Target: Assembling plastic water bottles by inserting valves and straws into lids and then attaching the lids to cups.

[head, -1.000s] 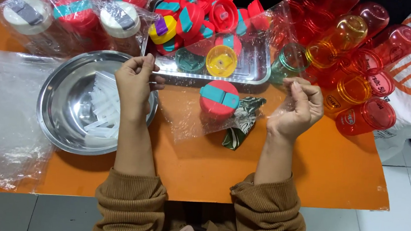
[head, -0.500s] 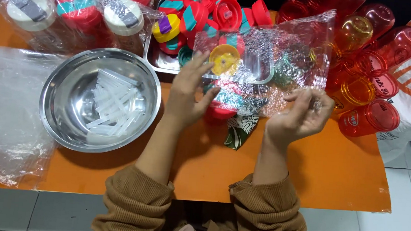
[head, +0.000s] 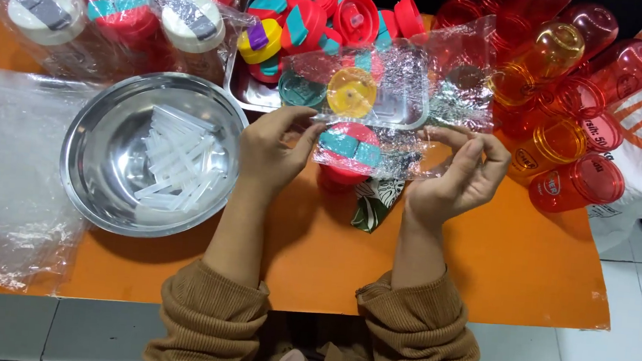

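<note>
We hold a clear plastic bag (head: 389, 94) stretched between our 2 hands above the orange table (head: 482, 269). Our left hand (head: 274, 150) pinches the bag's lower left edge with thumb and fingertips, and our right hand (head: 463, 172) is clenched on its lower right edge the same way. The film is crinkled and shiny, so things behind it show through blurred.

Between the 2 grips, just below the bag's lower edge, stands a red bottle (head: 346, 156) with a teal band on its lid, seen from above; whether the bag touches it we cannot tell. Under it, toward us, lies a leaf-patterned wrapper (head: 372, 207).

Left of the left grip sits a round steel bowl (head: 87, 147) holding a heap of clear plastic straws (head: 177, 161). Beyond both grips a metal tray (head: 240, 90) carries red, teal and yellow lids (head: 326, 13), partly veiled by the bag. Right of the right grip lie red and orange tumblers (head: 572, 93), heaped on their sides. Far left are bagged bottles (head: 120, 19) and a pile of clear bags (head: 1, 170).
</note>
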